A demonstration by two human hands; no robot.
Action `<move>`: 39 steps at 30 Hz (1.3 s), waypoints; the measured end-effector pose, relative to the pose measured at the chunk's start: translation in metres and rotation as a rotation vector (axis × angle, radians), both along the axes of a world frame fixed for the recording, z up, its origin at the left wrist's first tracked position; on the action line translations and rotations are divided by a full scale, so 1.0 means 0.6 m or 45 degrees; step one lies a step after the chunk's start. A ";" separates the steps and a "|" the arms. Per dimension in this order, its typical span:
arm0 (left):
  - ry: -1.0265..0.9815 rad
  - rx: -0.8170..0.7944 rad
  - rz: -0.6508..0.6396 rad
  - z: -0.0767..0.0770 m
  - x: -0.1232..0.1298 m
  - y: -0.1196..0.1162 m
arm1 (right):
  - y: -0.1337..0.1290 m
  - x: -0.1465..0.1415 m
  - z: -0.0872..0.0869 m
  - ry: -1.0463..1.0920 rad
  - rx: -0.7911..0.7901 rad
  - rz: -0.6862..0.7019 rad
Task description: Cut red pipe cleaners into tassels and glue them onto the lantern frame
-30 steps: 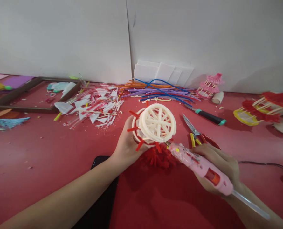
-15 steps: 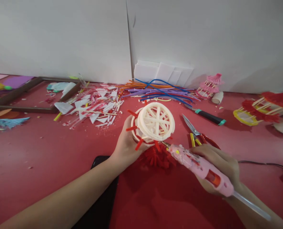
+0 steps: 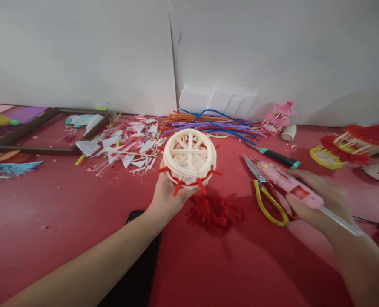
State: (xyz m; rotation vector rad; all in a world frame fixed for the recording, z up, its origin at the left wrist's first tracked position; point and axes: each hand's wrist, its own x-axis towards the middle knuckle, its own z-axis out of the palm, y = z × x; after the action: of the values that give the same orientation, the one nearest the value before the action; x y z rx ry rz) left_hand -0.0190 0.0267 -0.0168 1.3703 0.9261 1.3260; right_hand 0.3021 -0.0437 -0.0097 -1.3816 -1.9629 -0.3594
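The left hand (image 3: 167, 196) grips the cream frame (image 3: 189, 158) above the red surface (image 3: 64, 213); the right hand (image 3: 317, 200) clasps a pink glue gun (image 3: 288, 183) over scissors (image 3: 266, 192). Farther back lie straws (image 3: 208, 121).

**What We Cannot See Well**

We see the right hand (image 3: 320, 200) blurred, and it covers the back of the pink glue gun (image 3: 285, 184). The left hand (image 3: 168, 194) hides the bottom of the round frame (image 3: 189, 158). The red lantern (image 3: 357, 143) is cut off at the edge.
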 end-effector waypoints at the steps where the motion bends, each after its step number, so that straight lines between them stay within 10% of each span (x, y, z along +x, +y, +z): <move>1: -0.002 -0.018 -0.012 0.004 0.001 -0.002 | 0.006 0.023 0.000 -0.045 -0.080 0.013; 6: -0.118 -0.151 -0.117 0.019 0.007 -0.009 | 0.034 0.136 -0.037 -0.051 -0.506 -0.043; 12: -0.233 -0.369 -0.245 0.016 0.004 -0.003 | 0.041 0.196 -0.068 -0.233 -0.376 0.075; 18: -0.225 -0.518 -0.387 0.007 -0.001 -0.002 | 0.023 0.034 0.034 -0.220 0.108 -0.302; 23: -0.206 -0.517 -0.494 0.002 -0.003 -0.004 | 0.029 -0.126 0.100 -0.074 0.226 0.354; 39: -0.273 -0.385 -0.612 0.012 -0.003 -0.009 | 0.097 -0.212 0.088 0.242 0.302 0.714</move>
State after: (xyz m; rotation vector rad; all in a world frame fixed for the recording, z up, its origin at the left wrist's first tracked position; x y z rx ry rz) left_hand -0.0208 0.0212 -0.0098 1.1006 0.5743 0.9015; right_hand 0.1748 0.0146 0.0429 -0.6518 -1.9750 -0.1785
